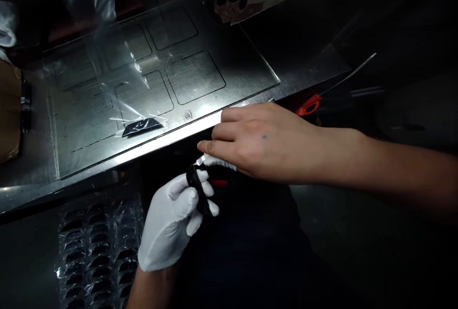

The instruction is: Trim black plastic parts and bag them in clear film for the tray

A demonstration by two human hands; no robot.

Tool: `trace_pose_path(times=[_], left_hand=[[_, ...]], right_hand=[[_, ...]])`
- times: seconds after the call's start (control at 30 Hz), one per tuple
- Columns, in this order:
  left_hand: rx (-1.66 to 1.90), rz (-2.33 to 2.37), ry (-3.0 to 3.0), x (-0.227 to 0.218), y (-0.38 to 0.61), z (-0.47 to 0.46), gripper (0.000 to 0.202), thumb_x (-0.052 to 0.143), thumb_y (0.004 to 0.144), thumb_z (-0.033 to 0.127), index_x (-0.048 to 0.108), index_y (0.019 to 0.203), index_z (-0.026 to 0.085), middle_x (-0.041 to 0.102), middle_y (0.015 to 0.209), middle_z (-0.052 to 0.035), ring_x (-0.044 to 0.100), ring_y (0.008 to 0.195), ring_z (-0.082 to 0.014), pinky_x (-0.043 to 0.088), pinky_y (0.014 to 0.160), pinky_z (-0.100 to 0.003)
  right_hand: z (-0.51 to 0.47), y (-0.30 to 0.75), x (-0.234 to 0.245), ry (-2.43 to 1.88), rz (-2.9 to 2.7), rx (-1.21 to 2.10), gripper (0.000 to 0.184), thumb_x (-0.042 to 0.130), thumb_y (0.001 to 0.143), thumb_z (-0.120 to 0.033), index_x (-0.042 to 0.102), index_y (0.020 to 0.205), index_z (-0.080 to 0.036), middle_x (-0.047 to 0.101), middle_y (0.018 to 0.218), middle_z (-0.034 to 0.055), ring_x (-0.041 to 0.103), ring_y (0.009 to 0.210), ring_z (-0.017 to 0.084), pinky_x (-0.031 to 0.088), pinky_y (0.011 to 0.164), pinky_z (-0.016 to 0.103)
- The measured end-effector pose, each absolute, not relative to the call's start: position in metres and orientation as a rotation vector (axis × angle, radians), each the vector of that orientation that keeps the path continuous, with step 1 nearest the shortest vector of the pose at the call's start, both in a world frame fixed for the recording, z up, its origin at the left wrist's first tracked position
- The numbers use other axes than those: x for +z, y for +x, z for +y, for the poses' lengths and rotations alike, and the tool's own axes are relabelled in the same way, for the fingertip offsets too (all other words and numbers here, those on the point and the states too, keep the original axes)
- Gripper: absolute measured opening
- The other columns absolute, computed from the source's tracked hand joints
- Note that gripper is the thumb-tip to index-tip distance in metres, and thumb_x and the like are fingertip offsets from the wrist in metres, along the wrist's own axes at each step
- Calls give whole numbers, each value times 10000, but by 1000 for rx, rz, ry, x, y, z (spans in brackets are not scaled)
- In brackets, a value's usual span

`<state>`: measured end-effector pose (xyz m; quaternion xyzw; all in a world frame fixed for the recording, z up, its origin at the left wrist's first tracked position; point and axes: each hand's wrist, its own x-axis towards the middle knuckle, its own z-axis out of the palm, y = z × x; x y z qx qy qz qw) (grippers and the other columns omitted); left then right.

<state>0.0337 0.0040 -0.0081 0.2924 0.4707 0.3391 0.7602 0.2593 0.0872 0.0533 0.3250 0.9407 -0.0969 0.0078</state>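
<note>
Both hands (203,175) on black part (197,189)

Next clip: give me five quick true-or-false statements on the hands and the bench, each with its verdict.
1. The left hand wears a white glove. True.
2. The right hand is gloved too. False: it is bare.
3. The left hand holds a small black part. True.
4. A black piece lies on the metal plate, under clear film. True.
5. The red-handled tool is in the right hand. False: it lies on the bench beyond the hand, untouched.
</note>
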Motion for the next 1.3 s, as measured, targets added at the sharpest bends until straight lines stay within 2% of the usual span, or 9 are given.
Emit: trace_pose_path(times=[0.1,0.23,0.33,0.4,0.63,0.83,1.03,1.1,1.3], left_hand=[[803,979,600,-12,31,4,361,689,917,444,712,1174,192,655,988,-76,661,648,-123,300,334,-104],[945,966,593,-15,29,0,446,687,912,491,693,1240,188,700,1113,-146,640,624,-98,287,351,-95],[988,941,604,-16,25,-3,422,635,957,460,658,1299,213,743,935,-122,495,456,-28,287,373,-110],[1009,929,615,-17,22,-5,395,616,972,449,656,1303,238,750,873,-104,445,420,-19,291,377,-124],[1054,1024,626,-16,21,-7,376,685,935,401,689,1269,229,742,1124,-151,684,683,-119,326,391,-115],[1081,1043,616,-16,23,-5,313,704,926,359,706,1213,235,685,1262,-126,724,773,-145,391,389,-108],[1101,1026,661,-13,26,-3,292,674,950,352,712,1220,247,652,1358,-151,730,802,-156,389,384,-105],[1095,1028,649,-13,27,-3,284,675,949,349,716,1211,246,669,1331,-138,731,796,-152,393,386,-100],[1074,1050,590,-14,28,-5,292,690,938,338,710,1211,236,719,1086,-85,717,818,-162,414,388,-102]], right_hand=[[88,254,65,1028,2933,-407,303,501,1019,-158,681,1258,-208,707,1004,43,606,915,231,361,671,318],[87,248,72,1070,2872,-530,267,584,953,-144,687,1189,-212,717,1004,24,618,798,192,335,629,297],[86,242,71,1056,2831,-574,250,571,947,-125,694,1152,-199,716,977,30,611,767,185,314,606,292],[85,237,70,1055,2819,-584,255,541,953,-110,697,1137,-192,713,955,34,607,753,182,306,600,291],[83,229,68,1019,2817,-581,265,520,958,-93,713,1113,-188,712,922,41,599,719,178,283,581,288],[81,231,66,976,2824,-568,243,543,955,-116,719,1098,-204,706,878,25,577,663,171,262,558,287],[78,231,67,962,2840,-573,132,583,946,-137,690,993,-196,688,834,3,540,612,154,214,517,291],[78,232,68,971,2844,-566,120,585,944,-131,683,971,-195,676,813,-3,522,592,151,208,510,294],[77,236,67,975,2824,-582,119,580,949,-125,673,938,-199,659,774,-7,495,567,150,200,514,290]])
